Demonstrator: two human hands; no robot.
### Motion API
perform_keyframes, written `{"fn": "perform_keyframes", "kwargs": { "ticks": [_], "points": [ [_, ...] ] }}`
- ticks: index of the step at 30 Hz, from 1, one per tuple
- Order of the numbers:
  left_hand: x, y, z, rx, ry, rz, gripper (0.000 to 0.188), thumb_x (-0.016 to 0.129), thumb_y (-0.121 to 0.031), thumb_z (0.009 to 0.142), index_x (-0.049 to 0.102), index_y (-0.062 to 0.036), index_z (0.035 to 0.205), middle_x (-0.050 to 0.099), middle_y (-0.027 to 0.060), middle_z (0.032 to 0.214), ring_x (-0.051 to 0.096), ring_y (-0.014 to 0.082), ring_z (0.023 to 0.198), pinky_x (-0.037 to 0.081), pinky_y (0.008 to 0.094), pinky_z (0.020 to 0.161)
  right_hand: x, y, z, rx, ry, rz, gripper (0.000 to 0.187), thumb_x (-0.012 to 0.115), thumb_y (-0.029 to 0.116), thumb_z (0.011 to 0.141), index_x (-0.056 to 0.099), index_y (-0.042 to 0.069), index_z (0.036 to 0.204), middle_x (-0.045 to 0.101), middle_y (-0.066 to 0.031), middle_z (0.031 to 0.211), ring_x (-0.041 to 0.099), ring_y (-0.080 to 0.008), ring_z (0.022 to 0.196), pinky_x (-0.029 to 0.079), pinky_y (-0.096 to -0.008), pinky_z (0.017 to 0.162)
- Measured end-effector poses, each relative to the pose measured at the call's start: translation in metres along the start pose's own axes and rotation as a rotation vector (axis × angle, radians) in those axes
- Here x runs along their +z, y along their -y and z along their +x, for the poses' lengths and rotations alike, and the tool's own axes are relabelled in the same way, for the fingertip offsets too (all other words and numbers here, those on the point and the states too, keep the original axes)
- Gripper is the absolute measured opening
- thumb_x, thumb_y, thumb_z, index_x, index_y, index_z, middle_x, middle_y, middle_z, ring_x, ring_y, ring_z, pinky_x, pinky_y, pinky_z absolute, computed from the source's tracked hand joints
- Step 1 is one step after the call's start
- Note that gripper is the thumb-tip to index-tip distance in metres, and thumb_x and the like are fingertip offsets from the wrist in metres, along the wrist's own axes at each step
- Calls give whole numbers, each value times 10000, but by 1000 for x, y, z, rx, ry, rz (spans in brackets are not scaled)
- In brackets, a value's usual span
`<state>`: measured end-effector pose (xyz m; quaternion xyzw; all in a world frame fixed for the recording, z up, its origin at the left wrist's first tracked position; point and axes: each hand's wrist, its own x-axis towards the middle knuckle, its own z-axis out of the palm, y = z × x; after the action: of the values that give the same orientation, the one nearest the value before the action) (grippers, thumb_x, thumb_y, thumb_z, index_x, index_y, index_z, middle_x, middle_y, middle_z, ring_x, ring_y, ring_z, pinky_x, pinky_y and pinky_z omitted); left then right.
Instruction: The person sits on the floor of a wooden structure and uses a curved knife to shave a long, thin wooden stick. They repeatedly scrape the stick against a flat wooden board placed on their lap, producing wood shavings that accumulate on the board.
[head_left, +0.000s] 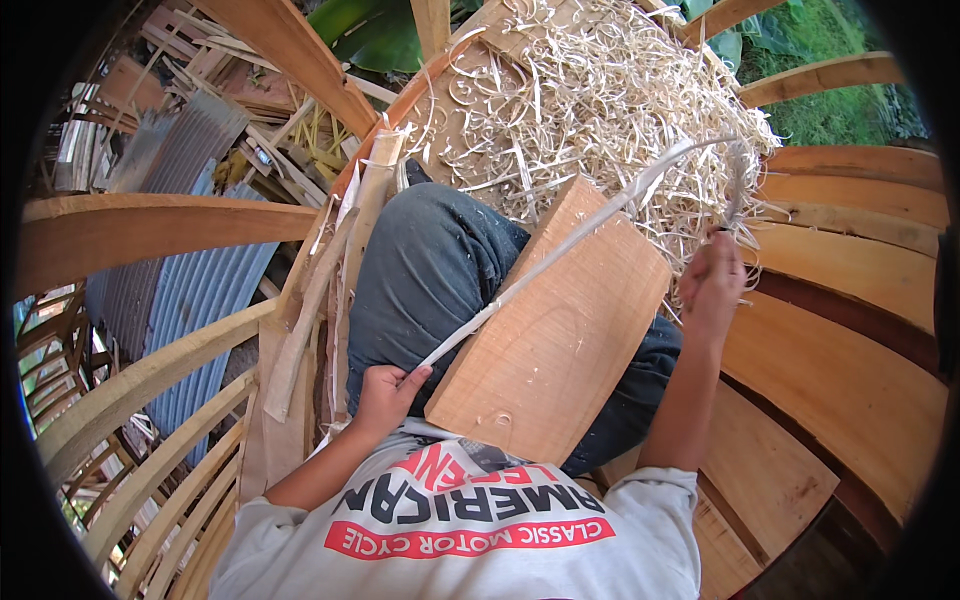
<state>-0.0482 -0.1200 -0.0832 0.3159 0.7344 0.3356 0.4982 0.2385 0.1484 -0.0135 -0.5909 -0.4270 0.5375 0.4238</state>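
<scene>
My left hand (392, 398) is closed, its thumb and fingers pinching the near end of a long, pale wood-fibre strip (560, 250). The strip slants up and right across a thick, flat wooden board (560, 330) and bends near the shavings. That board lies tilted over my lap, between my knees. Beyond its right edge, my right hand (713, 272) is closed round the handle of a knife (738, 185). The knife's thin, greyish blade points away from me and is blurred. The strip's far end comes close to the blade; I cannot tell whether they touch.
A large heap of curly pale shavings (590, 90) covers the floor ahead. Curved wooden ribs (170, 235) rise on the left, and broad planks (840, 370) form the right side. Long wood slats (315, 310) stand beside my left knee. Corrugated metal sheets (205, 310) lie outside.
</scene>
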Motion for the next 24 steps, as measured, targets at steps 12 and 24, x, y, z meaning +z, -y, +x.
{"fn": "perform_keyframes", "kwargs": {
  "ticks": [12, 24],
  "points": [
    [-2, -3, 1, -19, -4, 18, 490, 663, -273, 862, 522, 51, 523, 372, 7, 419, 297, 49, 447, 246, 283, 400, -4, -35, -40, 85, 49, 106, 115, 492, 160, 951, 495, 62, 1011, 427, 9, 546, 337, -61, 330, 262, -207, 298],
    [-8, 18, 5, -148, 147, -116, 538, 573, -357, 916, 504, -14, 507, 433, -14, 442, 379, 55, 423, 289, 260, 405, 19, -28, -66, -444, 275, -869, 224, 663, 206, 825, 597, 16, 922, 620, -118, 686, 619, -257, 586, 466, -330, 526]
  ]
}}
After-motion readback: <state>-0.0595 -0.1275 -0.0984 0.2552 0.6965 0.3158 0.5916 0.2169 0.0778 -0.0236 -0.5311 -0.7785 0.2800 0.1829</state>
